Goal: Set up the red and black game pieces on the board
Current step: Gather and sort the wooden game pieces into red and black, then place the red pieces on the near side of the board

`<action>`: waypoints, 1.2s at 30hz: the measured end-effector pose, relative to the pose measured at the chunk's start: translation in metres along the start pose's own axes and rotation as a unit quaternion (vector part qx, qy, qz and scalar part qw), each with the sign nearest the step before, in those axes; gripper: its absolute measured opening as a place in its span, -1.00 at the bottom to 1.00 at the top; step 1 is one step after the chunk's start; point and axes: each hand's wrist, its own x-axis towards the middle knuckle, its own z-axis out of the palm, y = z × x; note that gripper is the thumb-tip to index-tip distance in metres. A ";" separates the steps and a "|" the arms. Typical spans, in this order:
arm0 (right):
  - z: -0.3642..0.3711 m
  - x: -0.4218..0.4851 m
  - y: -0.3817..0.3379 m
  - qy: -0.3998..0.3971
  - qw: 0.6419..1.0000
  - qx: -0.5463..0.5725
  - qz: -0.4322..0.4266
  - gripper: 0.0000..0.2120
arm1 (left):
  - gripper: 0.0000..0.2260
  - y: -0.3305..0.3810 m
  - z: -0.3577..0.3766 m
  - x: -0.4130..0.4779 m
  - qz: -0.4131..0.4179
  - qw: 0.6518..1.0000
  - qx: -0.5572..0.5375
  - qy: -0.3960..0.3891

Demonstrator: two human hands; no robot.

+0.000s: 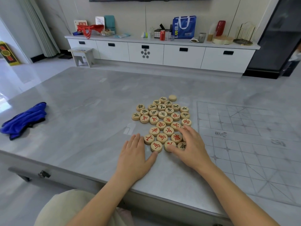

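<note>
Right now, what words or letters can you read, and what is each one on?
"TBS": on the blue bag on the cabinet.
"馬" in red: on the nearest game piece.
Red or black characters on the other pieces: too small or tilted to read surely.
Faint characters on the board: unreadable.
Label on the red can: too blurred.

Blue bag [184, 26] reads "TBS"; one piece [156, 146] bears red 馬.
</note>
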 end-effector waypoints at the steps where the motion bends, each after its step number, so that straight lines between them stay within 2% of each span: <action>1: 0.001 0.008 -0.007 -0.005 1.000 0.003 -0.012 -0.41 | -0.25 0.000 0.001 0.000 0.000 1.000 -0.001 0.005; 4: 0.011 0.040 -0.029 -0.030 0.998 -0.022 -0.045 -0.59 | -0.27 0.000 0.001 0.000 -0.003 1.000 -0.013 0.018; 10: 0.024 0.083 -0.047 -0.136 0.975 -0.165 -0.057 -0.54 | -0.25 0.000 -0.001 -0.002 -0.006 0.999 -0.031 0.024; 12: 0.022 0.088 -0.047 -0.158 0.971 -0.173 -0.055 -0.56 | -0.24 0.000 0.000 -0.001 -0.006 0.999 -0.029 0.024; 17: 0.004 0.071 -0.039 -0.065 0.995 -0.035 -0.074 -0.52 | -0.24 0.000 -0.001 -0.001 -0.005 1.000 -0.023 0.018; 20: -0.027 0.035 -0.017 -0.057 0.997 0.013 -0.040 -0.54 | -0.26 0.001 -0.001 -0.001 0.000 0.999 -0.024 0.021; 22: -0.049 0.002 0.006 -0.044 0.998 0.039 -0.002 -0.61 | -0.26 0.000 -0.002 0.000 0.003 1.000 -0.019 0.020; 27: -0.069 -0.071 0.033 -0.064 0.997 -0.023 0.019 -0.72 | -0.27 -0.001 0.001 0.000 0.001 1.000 -0.006 0.019; 31: -0.059 -0.095 0.034 -0.078 0.994 -0.082 0.007 -0.61 | -0.28 0.001 0.000 0.001 -0.004 1.000 0.005 0.011; 36: -0.052 -0.100 0.038 -0.062 0.996 -0.062 0.007 -0.44 | -0.30 0.002 -0.002 0.001 -0.005 1.000 0.001 0.007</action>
